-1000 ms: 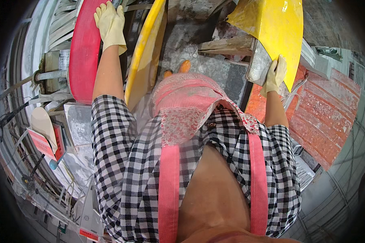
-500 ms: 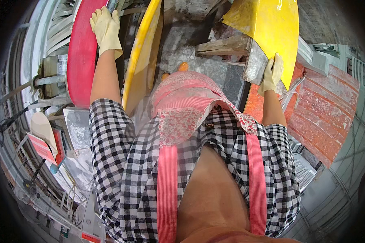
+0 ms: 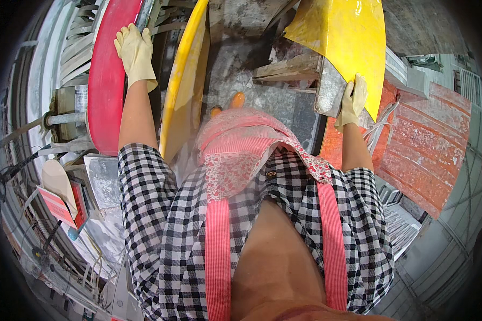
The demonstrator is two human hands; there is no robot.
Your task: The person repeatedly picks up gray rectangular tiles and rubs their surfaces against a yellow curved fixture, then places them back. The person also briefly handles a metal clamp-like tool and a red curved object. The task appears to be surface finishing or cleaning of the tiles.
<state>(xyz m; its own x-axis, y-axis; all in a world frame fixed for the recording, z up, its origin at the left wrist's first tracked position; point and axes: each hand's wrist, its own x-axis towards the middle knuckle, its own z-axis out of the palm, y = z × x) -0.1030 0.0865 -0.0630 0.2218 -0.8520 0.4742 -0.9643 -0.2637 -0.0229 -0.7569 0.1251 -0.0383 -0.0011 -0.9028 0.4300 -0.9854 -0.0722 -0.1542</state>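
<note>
With the left hand [image 3: 135, 53] flat on the red panel [image 3: 106, 91] at upper left and the right hand [image 3: 352, 101] only pinching the yellow panel [image 3: 348, 43] at upper right, that glossy edge could have slipped free.

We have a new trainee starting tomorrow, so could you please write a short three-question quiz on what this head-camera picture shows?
1. True or false: both hands wear pale rubber gloves.
2. What does the left hand rest on?
A. the red curved panel
B. the orange corrugated sheet
C. a wooden plank
3. Fill in: the right hand grips the lower edge of the ____ curved panel.

Key:
1. True.
2. A; the gloved palm lies flat near the panel's top.
3. Yellow; a second yellow panel stands edge-on between the arms, with neither hand on it.
</note>
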